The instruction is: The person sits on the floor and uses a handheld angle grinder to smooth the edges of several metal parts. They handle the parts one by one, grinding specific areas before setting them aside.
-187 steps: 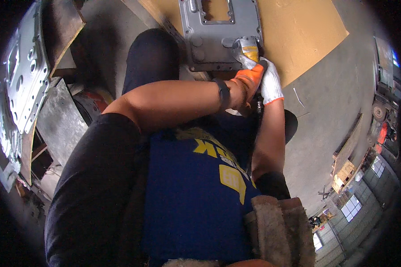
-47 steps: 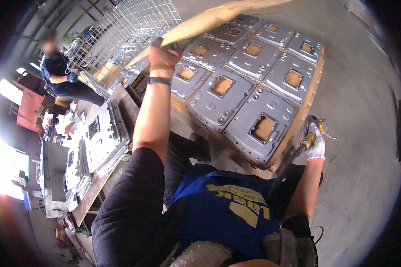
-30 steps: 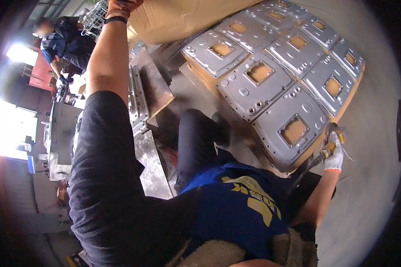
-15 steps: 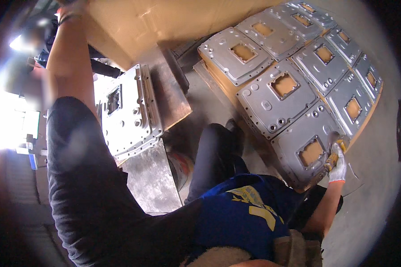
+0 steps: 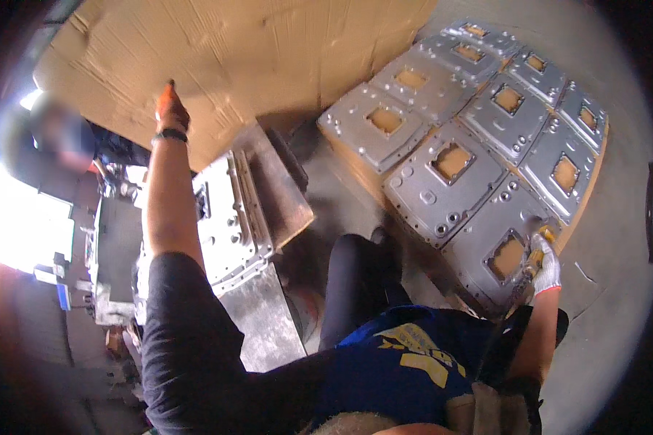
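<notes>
1. Reaches up and forward on the left with the left hand (image 5: pixel 173 114), in an orange glove, before a large tan cardboard sheet (image 5: pixel 268 51); impossible to tell whether gripping it, pressing it or just near it.
2. Grasps a yellow-and-grey power tool (image 5: pixel 535 259) in the right hand (image 5: pixel 547 265), gloved in white, fingers wrapped around the body.
3. Holds that tool at the right side of the nearest grey metal panel (image 5: pixel 479 233), beside its squarish opening; unclear whether touching.
4. Has similar panels (image 5: pixel 419 179) farther ahead, lying flat in rows, side by side, over a cardboard layer (image 5: pixel 363 169).
5. Has a panel stack (image 5: pixel 223 243) to the left, just right of the left forearm, next to a brown board (image 5: pixel 277 181).
6. Wears a navy shirt (image 5: pixel 374 388) with yellow print, plus a dark wristband (image 5: pixel 169 135) on the left.
</notes>
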Demonstrator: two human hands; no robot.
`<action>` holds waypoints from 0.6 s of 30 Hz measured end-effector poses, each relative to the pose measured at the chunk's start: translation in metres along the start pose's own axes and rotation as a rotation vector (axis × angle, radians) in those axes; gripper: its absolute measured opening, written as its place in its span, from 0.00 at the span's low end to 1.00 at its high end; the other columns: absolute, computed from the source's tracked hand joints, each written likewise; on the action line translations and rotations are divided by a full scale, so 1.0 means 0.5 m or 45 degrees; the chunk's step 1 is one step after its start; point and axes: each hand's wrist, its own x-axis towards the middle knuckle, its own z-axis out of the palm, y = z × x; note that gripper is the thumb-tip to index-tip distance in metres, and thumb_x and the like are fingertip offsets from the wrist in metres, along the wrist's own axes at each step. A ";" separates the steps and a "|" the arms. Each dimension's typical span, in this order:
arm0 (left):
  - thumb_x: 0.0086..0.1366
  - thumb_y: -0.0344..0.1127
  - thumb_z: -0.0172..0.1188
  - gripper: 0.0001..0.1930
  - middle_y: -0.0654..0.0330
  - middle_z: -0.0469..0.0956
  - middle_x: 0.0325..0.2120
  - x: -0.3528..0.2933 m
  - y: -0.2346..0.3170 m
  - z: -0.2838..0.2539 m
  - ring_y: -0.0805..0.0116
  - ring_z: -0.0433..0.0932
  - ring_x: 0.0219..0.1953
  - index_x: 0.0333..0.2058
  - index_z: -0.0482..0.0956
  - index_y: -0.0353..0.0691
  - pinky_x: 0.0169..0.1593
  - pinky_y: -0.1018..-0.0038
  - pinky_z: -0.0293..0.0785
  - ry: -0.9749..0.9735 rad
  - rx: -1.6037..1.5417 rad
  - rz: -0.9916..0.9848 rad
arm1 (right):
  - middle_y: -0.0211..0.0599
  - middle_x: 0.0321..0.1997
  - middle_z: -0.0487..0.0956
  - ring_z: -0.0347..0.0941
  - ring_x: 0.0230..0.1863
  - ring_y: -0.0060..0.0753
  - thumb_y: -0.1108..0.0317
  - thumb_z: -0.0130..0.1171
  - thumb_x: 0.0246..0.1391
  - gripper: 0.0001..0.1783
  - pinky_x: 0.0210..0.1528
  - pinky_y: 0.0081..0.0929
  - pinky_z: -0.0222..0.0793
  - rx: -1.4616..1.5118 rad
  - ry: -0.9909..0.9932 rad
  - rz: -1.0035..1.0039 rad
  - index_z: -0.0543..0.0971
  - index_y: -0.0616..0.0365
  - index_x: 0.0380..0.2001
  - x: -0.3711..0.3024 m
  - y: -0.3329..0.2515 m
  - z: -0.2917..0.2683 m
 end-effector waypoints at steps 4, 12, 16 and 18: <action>0.54 0.64 0.63 0.43 0.45 0.61 0.63 -0.218 0.040 0.031 0.49 0.71 0.56 0.66 0.62 0.53 0.51 0.58 0.67 -0.338 0.192 0.044 | 0.28 0.38 0.81 0.76 0.36 0.26 0.63 0.63 0.55 0.14 0.31 0.32 0.76 0.024 -0.076 0.076 0.80 0.54 0.44 0.011 0.004 -0.052; 0.64 0.53 0.58 0.28 0.54 0.71 0.58 -0.504 -0.015 0.110 0.59 0.75 0.52 0.59 0.71 0.47 0.46 0.71 0.70 -0.684 0.008 0.157 | 0.24 0.47 0.80 0.74 0.44 0.26 0.54 0.60 0.56 0.19 0.37 0.32 0.70 -0.063 -0.028 0.018 0.80 0.48 0.49 -0.081 -0.029 -0.082; 0.61 0.51 0.63 0.28 0.59 0.74 0.55 -0.592 -0.071 0.173 0.61 0.76 0.49 0.57 0.73 0.46 0.45 0.69 0.68 -0.743 0.021 0.195 | 0.28 0.41 0.81 0.77 0.36 0.25 0.59 0.62 0.55 0.16 0.32 0.27 0.73 0.015 -0.090 0.000 0.81 0.52 0.45 -0.124 -0.052 -0.106; 0.60 0.52 0.64 0.30 0.60 0.74 0.53 -0.644 -0.059 0.231 0.61 0.75 0.50 0.57 0.73 0.45 0.45 0.70 0.68 -0.808 0.066 0.138 | 0.24 0.40 0.81 0.74 0.37 0.24 0.57 0.64 0.53 0.17 0.34 0.28 0.71 0.143 -0.065 -0.088 0.82 0.49 0.44 -0.109 -0.042 -0.130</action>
